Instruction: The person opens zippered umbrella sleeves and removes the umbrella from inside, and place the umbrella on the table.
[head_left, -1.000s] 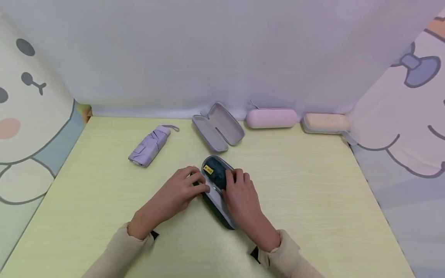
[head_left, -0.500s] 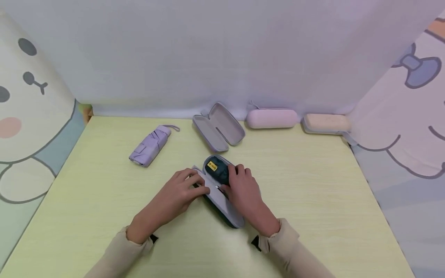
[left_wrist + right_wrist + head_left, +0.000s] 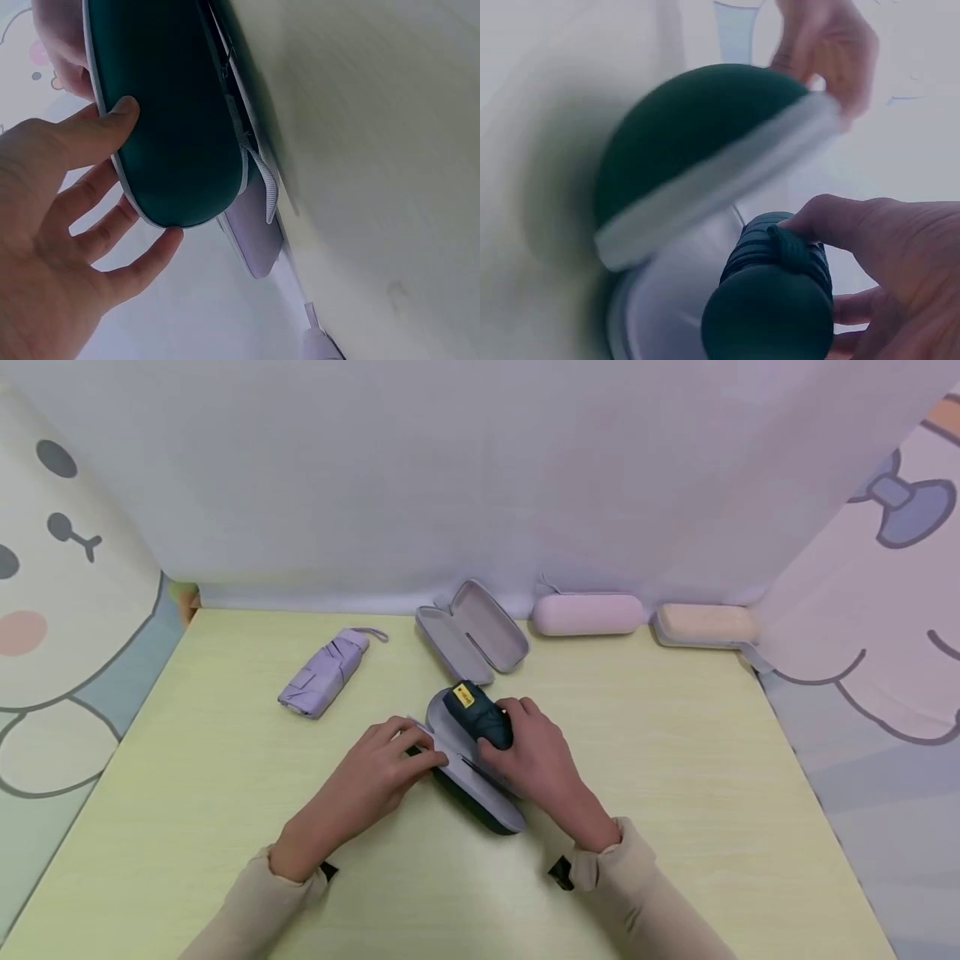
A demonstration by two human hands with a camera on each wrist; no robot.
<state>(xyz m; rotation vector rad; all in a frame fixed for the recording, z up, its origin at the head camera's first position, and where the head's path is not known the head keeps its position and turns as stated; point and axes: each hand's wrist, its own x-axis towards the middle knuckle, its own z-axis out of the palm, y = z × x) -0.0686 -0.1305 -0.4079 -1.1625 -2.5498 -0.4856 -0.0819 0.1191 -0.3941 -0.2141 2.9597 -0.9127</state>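
Observation:
My right hand [image 3: 536, 752] grips a dark green folded umbrella [image 3: 478, 712] with a yellow label, thumb on one side and fingers on the other. It is raised above the opened dark green case [image 3: 480, 802] with pale grey lining. In the right wrist view the umbrella's rounded end [image 3: 769, 315] and wound strap show beside the tilted half of the case [image 3: 697, 127]. My left hand [image 3: 382, 768] holds the case's left half by its edge. In the left wrist view, its thumb presses the green shell [image 3: 172, 112] and its fingers lie along the rim.
On the yellow table [image 3: 675, 793], a lavender folded umbrella [image 3: 322, 675] lies to the left. Just behind my hands sits an opened lavender case [image 3: 491, 635]. A pink case [image 3: 587, 615] and a peach case [image 3: 707, 625] stand along the back against the curtain [image 3: 480, 485].
The green umbrella has come up out of the case in my right hand, moving slightly up and right. My left hand stays on the case's edge.

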